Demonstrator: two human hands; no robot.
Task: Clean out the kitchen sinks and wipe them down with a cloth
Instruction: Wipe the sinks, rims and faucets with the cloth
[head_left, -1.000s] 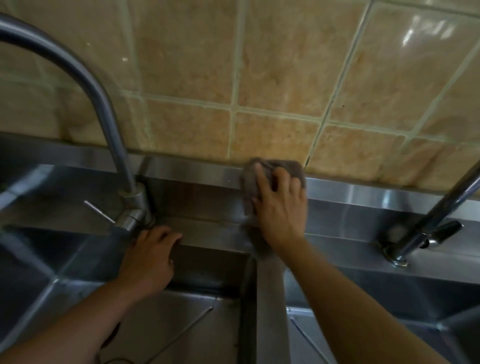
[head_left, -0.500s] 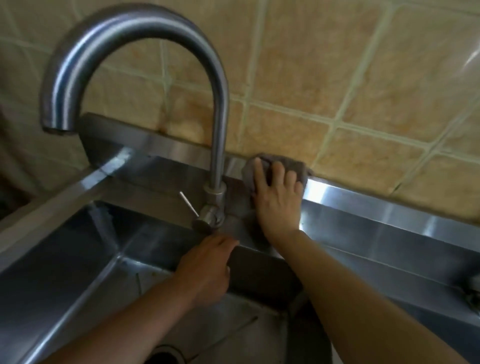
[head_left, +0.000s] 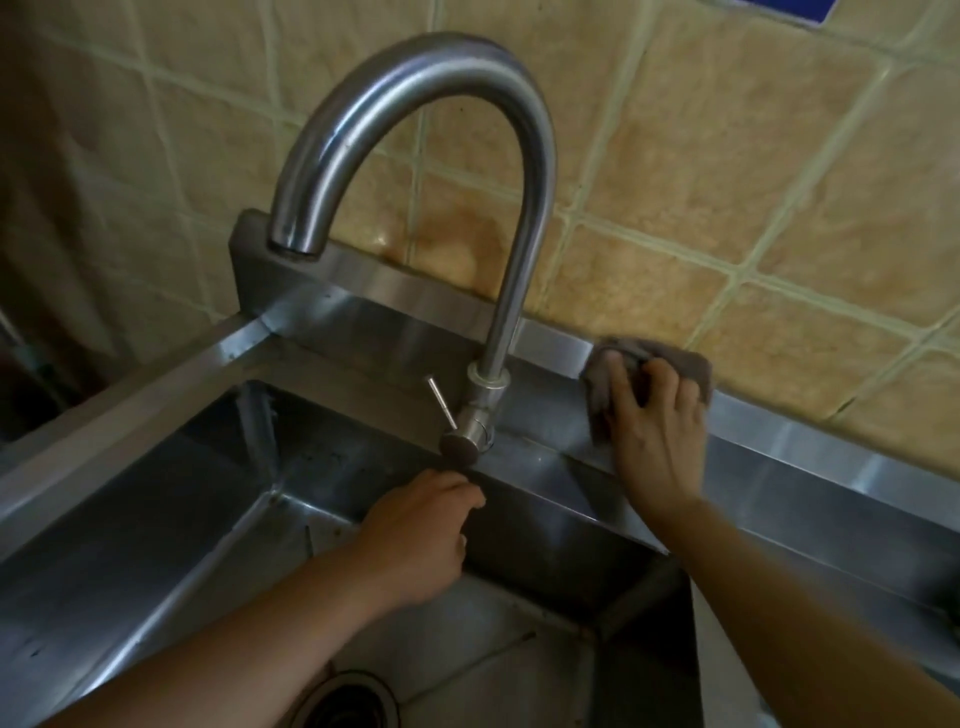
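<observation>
At a steel kitchen sink (head_left: 156, 519), my right hand (head_left: 657, 441) presses a grey-brown cloth (head_left: 691, 366) against the raised back ledge (head_left: 831, 447), far right of the tap (head_left: 498, 291), just below the tan wall tiles (head_left: 675, 182). The cloth looks light, soft and limp, bunched under my palm, so I judge it will fold and slide wherever I push it; the best hold is flat over its middle, with my fingers (head_left: 621, 384) spread and curled over the top edge to keep it from slipping on the smooth metal. It is dull and crumpled, with a corner poking out on the right; whether it is wet I cannot tell. My left hand (head_left: 415, 540) rests on the basin's far rim, just near of the tap's lever (head_left: 441, 400), fingers bent over the edge and holding nothing. The basin is scuffed and streaky, with dark specks along its seams and the drain (head_left: 353, 701) near the bottom edge.
</observation>
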